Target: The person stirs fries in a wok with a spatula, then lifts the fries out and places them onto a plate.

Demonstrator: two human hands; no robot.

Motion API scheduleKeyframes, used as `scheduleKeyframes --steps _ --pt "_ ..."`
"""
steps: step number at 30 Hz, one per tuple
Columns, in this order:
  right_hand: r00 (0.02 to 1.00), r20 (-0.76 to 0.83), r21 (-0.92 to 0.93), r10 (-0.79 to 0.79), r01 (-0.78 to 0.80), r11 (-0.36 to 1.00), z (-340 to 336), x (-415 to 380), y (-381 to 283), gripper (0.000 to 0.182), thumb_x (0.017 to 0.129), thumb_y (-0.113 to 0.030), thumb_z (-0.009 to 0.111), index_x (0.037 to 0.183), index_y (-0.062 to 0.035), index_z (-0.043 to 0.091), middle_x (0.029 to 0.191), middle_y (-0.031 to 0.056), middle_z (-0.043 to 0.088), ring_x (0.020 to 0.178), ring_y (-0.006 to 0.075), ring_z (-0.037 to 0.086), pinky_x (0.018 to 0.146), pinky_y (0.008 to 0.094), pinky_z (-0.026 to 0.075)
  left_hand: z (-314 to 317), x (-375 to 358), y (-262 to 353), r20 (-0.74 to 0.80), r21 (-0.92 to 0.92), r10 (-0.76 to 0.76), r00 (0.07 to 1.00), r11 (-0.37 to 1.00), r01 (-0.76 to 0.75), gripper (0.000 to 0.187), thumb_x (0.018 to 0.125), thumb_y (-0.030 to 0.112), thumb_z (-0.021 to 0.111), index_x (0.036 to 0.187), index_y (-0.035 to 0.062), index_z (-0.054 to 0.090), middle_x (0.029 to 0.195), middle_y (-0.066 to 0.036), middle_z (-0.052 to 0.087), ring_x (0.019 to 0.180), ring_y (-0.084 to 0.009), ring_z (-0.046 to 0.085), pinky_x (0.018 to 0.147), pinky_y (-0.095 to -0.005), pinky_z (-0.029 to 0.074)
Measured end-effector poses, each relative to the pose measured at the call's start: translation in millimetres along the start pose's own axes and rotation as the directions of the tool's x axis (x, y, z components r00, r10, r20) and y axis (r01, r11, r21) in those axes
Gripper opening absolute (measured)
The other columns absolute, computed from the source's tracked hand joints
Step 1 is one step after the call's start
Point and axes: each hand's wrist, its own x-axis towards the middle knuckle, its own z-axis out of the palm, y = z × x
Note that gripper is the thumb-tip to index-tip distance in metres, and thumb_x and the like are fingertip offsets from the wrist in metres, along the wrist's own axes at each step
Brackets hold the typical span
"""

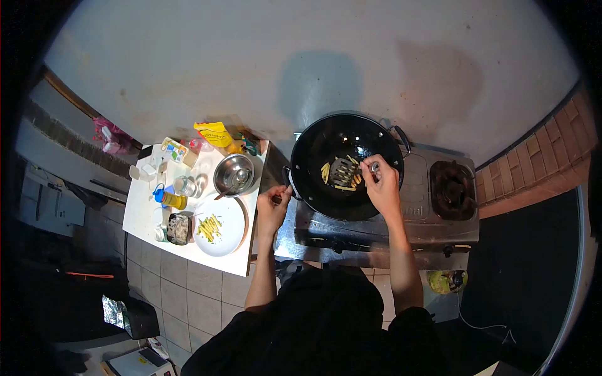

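Observation:
A black wok (313, 141) sits on the left burner of the steel stove. My left hand (272, 212) is closed at the wok's left loop handle (286, 176), fingers curled against it. Held in my right hand (382, 185), over the wok's right side, is a slotted spatula (342, 170). Its slotted head rests low in the wok among pale yellow food strips (325, 173); some of these look browned. My right fingers wrap the spatula's handle and hide most of it.
Right of the wok is a bare burner (453, 190) on the stove (411, 230). The white table (182, 249) at left bears a white plate (232, 241) of yellow strips, a steel bowl (221, 169), a yellow oil bottle (175, 201), and a food container (179, 229). A wall stands behind.

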Motion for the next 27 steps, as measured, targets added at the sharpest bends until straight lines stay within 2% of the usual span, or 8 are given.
scheduleKeyframes --steps 4,9,21,23,24,26,27 --pt "0.999 0.034 -0.01 0.033 -0.033 0.999 -5 1 -3 0.008 0.083 -0.003 0.061 0.081 0.0006 0.053 0.063 0.0131 0.056 0.052 0.0171 0.058 0.048 0.0284 0.041 1 1 -5 0.017 0.003 0.015 1.0 1.0 -0.015 0.026 0.083 0.02 0.067 0.084 -0.0062 0.064 0.057 -0.004 0.056 0.052 -0.0065 0.048 0.05 -0.0223 0.038" --pt "0.999 -0.037 -0.005 0.028 -0.029 1.0 -5 3 0 0.009 0.082 -0.003 0.061 0.081 0.001 0.053 0.063 0.012 0.055 0.053 0.0148 0.058 0.048 0.0281 0.041 3 2 -14 0.006 -0.01 0.036 0.999 0.999 -0.036 0.025 0.083 0.019 0.067 0.082 -0.006 0.064 0.056 -0.005 0.055 0.052 -0.0067 0.047 0.05 -0.023 0.039" --pt "1.0 -0.027 0.005 -0.005 0.005 1.0 -3 2 -3 0.009 0.083 -0.003 0.06 0.081 0.0012 0.052 0.063 0.0124 0.055 0.053 0.0158 0.057 0.05 0.0281 0.042 1 3 -3 0.031 -0.009 0.037 0.999 0.999 -0.037 0.026 0.083 0.019 0.067 0.082 -0.0069 0.064 0.056 -0.004 0.054 0.052 -0.0061 0.046 0.049 -0.0229 0.038" --pt "1.0 -0.024 0.002 0.019 -0.019 1.0 -5 2 0 0.009 0.083 -0.003 0.06 0.081 0.0012 0.052 0.063 0.0125 0.055 0.053 0.016 0.057 0.049 0.0282 0.042 -2 1 1 0.077 0.015 -0.07 0.995 0.997 0.069 0.025 0.086 0.019 0.063 0.08 -0.0048 0.064 0.063 -0.004 0.057 0.063 -0.0097 0.05 0.064 -0.0252 0.042" --pt "0.999 -0.02 -0.001 0.043 -0.043 0.999 -6 1 1 0.009 0.083 -0.003 0.06 0.081 0.0012 0.052 0.064 0.0126 0.056 0.053 0.0161 0.058 0.049 0.0282 0.042 -1 1 -1 0.078 0.016 -0.071 0.994 0.997 0.07 0.025 0.086 0.019 0.063 0.08 -0.0048 0.064 0.063 -0.004 0.057 0.063 -0.0097 0.05 0.064 -0.0252 0.042" --pt "0.999 -0.03 -0.003 0.028 -0.028 1.0 -3 0 0 0.009 0.083 -0.003 0.06 0.081 0.0012 0.052 0.064 0.0127 0.056 0.053 0.0156 0.058 0.049 0.0281 0.041 2 2 -9 0.023 -0.028 0.021 0.999 0.999 -0.021 0.026 0.082 0.019 0.068 0.083 -0.0068 0.065 0.058 -0.005 0.057 0.052 -0.0066 0.047 0.049 -0.0229 0.038" --pt "0.999 -0.04 -0.005 0.012 -0.012 1.0 -1 0 -1 0.009 0.083 -0.003 0.06 0.081 0.0012 0.053 0.064 0.0128 0.056 0.053 0.0151 0.058 0.048 0.0279 0.041 2 2 -8 0.025 -0.028 0.022 0.999 0.999 -0.021 0.026 0.082 0.019 0.068 0.083 -0.0068 0.065 0.058 -0.005 0.057 0.052 -0.0066 0.047 0.049 -0.0229 0.038"
